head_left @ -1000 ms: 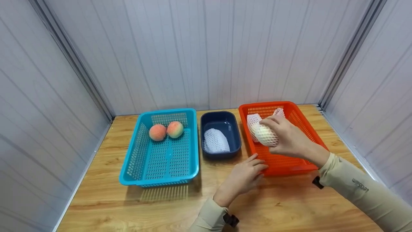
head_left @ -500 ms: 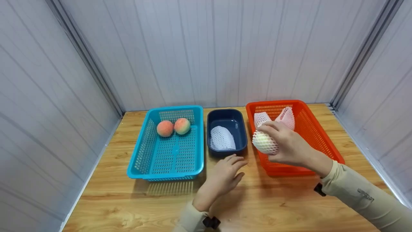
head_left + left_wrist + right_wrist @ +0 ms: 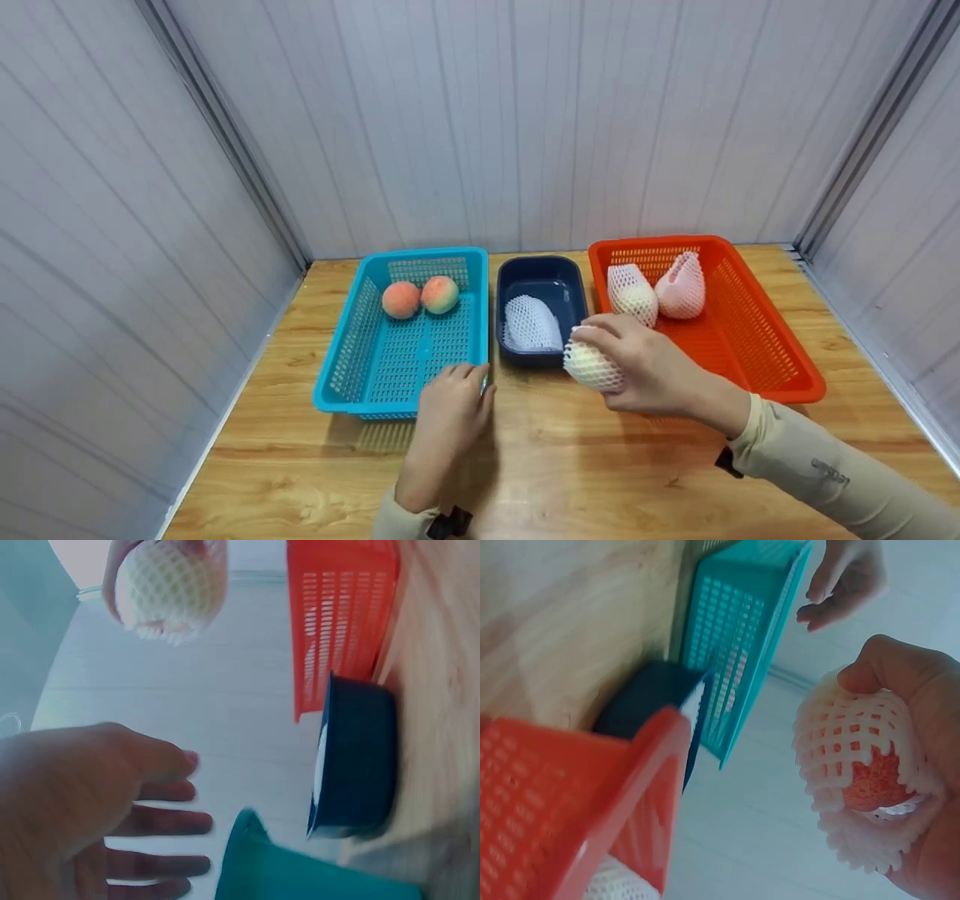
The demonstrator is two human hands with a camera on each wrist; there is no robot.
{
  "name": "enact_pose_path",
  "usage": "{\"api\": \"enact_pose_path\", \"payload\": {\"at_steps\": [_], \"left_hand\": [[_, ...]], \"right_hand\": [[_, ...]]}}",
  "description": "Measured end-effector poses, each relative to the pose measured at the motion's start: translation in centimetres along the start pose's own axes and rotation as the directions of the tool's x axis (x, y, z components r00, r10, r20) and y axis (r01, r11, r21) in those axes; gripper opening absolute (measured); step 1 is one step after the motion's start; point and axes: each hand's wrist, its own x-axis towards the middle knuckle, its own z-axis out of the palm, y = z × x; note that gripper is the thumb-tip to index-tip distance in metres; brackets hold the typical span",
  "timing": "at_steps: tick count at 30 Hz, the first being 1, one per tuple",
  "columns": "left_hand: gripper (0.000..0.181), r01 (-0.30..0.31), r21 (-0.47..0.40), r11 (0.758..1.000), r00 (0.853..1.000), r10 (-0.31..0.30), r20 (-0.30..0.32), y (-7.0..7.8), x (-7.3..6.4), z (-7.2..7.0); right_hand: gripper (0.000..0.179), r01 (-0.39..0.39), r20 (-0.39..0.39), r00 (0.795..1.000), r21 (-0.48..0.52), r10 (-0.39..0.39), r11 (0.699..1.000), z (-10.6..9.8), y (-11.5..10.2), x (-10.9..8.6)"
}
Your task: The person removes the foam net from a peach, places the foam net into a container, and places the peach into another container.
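Now that the netted fruit (image 3: 591,369), held in the grip of the right hand (image 3: 651,369), has been carried to centre-right of frame, removal from the orange basket (image 3: 761,341) is judged complete, left hand (image 3: 451,403) outstretched.

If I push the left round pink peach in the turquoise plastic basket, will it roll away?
The round pink peach would probably roll, being nearly ball-shaped. It likely wouldn't get far: the turquoise plastic basket has raised walls. The peach's matte skin suggests it isn't slippery.

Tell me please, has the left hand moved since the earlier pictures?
Yes, leftward: the left hand went from the orange basket to the near right corner of the blue basket.
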Motion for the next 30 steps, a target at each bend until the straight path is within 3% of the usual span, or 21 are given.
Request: {"api": "enact_pose_path", "payload": {"at_steps": [4,10,19,25,30], "left_hand": [[0.029,0.071,0.032,0.997,0.994,-0.074,0.085,-0.5,-0.5,-0.3],[0.021,0.119,0.011,0.993,0.974,-0.119,0.194,-1.1,-0.3,0.1],[0.022,0.159,-0.024,0.987,0.960,-0.149,0.238,-1.8,-0.8,0.1],[0.020,0.180,-0.057,0.982,0.940,-0.154,0.304,-2.3,-0.8,-0.2],[0.026,0.184,-0.078,0.980,0.941,-0.152,0.302,-2.4,-0.4,-0.3]], "right_hand": [[0.078,0.017,0.014,1.000,0.015,-0.017,1.000,0.5,-1.0,0.2],[0.079,0.058,0.015,0.998,0.050,-0.059,0.997,1.6,-1.7,0.6],[0.082,0.162,-0.013,0.987,0.088,-0.161,0.983,4.3,-3.1,0.9],[0.082,0.204,0.017,0.978,0.120,-0.208,0.972,6.0,-3.7,0.5],[0.080,0.262,0.034,0.964,0.066,-0.265,0.963,7.9,-3.1,0.4]]}}
